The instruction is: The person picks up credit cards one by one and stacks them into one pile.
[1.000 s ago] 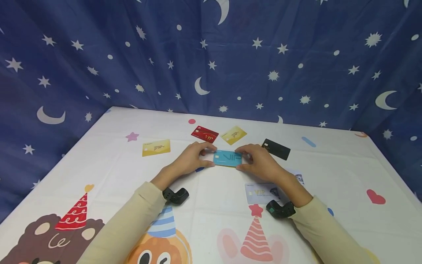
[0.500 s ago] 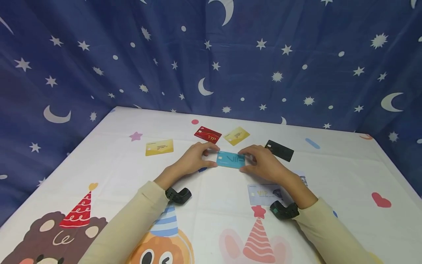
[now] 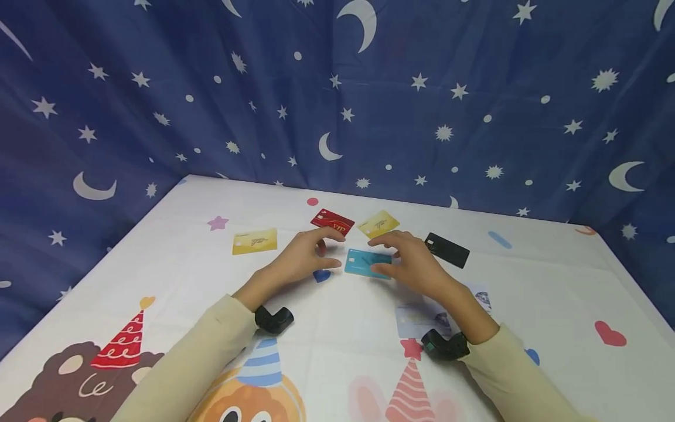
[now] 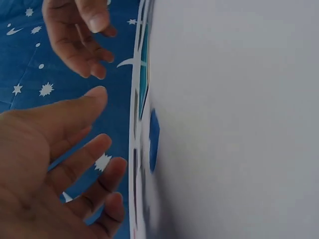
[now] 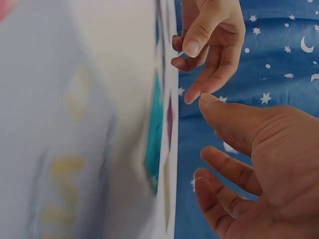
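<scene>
A teal-blue card lies on the white cloth in the middle of the head view, with a thin strip of yellow along its lower edge. To its left, my left hand is apart from the card, thumb and fingers spread and holding nothing. My right hand hovers over the card's right end, thumb and fingers parted, and hides part of it. Both wrist views show the hands raised off the table with bare fingertips; the teal card lies flat below them in the right wrist view.
Behind the hands lie a red VIP card and a gold card. Another gold card is at left, a black card at right. Pale silver cards lie near the right wrist, partly covered. A blue starry curtain hangs behind.
Both hands held the teal card by its ends earlier; now they have let go and lifted. The left hand has drawn slightly left, and the card lies on the cloth.
</scene>
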`<act>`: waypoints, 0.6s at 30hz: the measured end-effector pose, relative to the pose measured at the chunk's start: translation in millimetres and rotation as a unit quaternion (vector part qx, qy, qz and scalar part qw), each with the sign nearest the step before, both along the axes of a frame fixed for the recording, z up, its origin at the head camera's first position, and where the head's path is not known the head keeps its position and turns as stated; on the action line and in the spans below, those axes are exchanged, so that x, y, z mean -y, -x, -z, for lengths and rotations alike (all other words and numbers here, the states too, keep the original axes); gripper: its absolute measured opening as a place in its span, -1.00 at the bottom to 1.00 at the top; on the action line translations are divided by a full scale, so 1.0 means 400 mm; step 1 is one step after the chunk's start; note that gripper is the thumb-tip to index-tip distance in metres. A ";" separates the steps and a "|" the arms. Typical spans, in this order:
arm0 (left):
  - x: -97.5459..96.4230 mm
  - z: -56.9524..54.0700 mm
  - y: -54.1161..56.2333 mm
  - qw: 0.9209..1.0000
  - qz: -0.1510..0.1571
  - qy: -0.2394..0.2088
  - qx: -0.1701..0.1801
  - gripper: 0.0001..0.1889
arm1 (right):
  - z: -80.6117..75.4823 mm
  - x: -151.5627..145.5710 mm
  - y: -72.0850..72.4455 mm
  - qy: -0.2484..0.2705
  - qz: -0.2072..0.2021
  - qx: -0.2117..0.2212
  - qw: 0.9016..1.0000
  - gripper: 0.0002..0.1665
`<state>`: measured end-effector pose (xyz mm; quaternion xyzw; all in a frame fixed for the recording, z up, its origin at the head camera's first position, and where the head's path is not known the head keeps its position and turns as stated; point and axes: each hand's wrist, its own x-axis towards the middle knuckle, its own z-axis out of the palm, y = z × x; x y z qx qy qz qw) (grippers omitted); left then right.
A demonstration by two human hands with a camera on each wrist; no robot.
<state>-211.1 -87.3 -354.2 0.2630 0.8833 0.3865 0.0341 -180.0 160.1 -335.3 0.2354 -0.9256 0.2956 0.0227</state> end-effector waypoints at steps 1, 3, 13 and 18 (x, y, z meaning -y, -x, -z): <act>0.011 -0.006 -0.005 1.000 -0.005 -0.004 0.000 -0.50 | -0.002 0.011 0.001 0.001 -0.002 0.002 1.000 -0.43; 0.041 -0.017 -0.018 1.000 -0.017 -0.012 -0.008 -0.52 | -0.007 0.040 0.004 0.006 -0.009 0.011 1.000 -0.43; 0.226 -0.061 -0.090 0.992 -0.114 -0.025 -0.052 -0.57 | -0.022 0.179 0.015 0.037 -0.078 0.015 0.996 -0.45; 0.307 -0.071 -0.115 0.987 -0.143 -0.019 -0.076 -0.58 | -0.024 0.235 0.016 0.044 -0.088 0.023 0.995 -0.45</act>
